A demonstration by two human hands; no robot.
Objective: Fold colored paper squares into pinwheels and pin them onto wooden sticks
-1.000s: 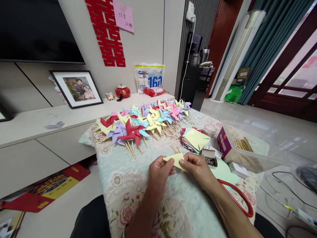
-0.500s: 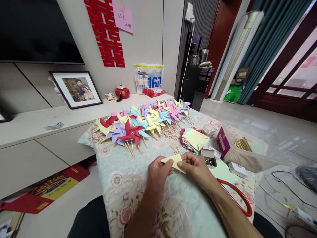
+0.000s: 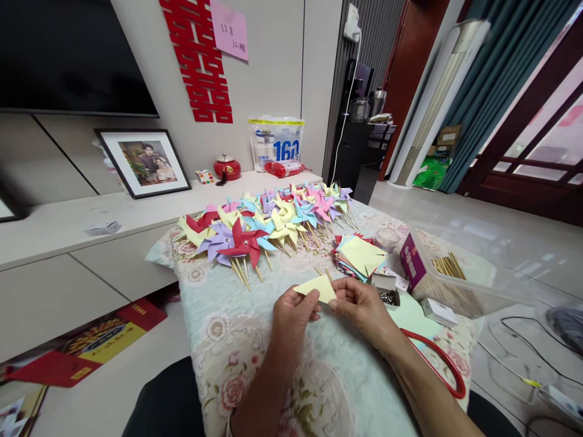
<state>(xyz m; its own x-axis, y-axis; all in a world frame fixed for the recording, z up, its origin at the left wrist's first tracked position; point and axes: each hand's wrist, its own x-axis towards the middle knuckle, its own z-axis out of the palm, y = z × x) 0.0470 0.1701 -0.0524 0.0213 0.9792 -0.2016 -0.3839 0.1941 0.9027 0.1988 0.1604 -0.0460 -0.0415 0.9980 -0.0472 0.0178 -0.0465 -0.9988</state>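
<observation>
A small piece of pale yellow paper (image 3: 317, 287) is held between both hands above the flowered tablecloth. My left hand (image 3: 295, 311) pinches its left part, thumb on top. At the right end, my right hand (image 3: 357, 301) grips the edge between thumb and fingers. Just beyond the hands lie a few short wooden sticks (image 3: 324, 273), partly hidden by the paper. A stack of coloured paper squares (image 3: 362, 255), yellow on top, rests to the far right of the hands. Beside my right hand stands an open small box of metal pins (image 3: 388, 297).
Many finished paper pinwheels (image 3: 246, 243) cover the table's far side. At right are a clear plastic bin (image 3: 483, 297) holding wooden sticks, a small white box (image 3: 438, 311), red-handled scissors (image 3: 449, 364) partly under my right forearm, and a round clear container (image 3: 386, 238).
The yellow paper has shifted in my fingers, from a pointed, triangle-like outline to a more rectangular one. Both hands keep hold of it. The view has moved slightly.
</observation>
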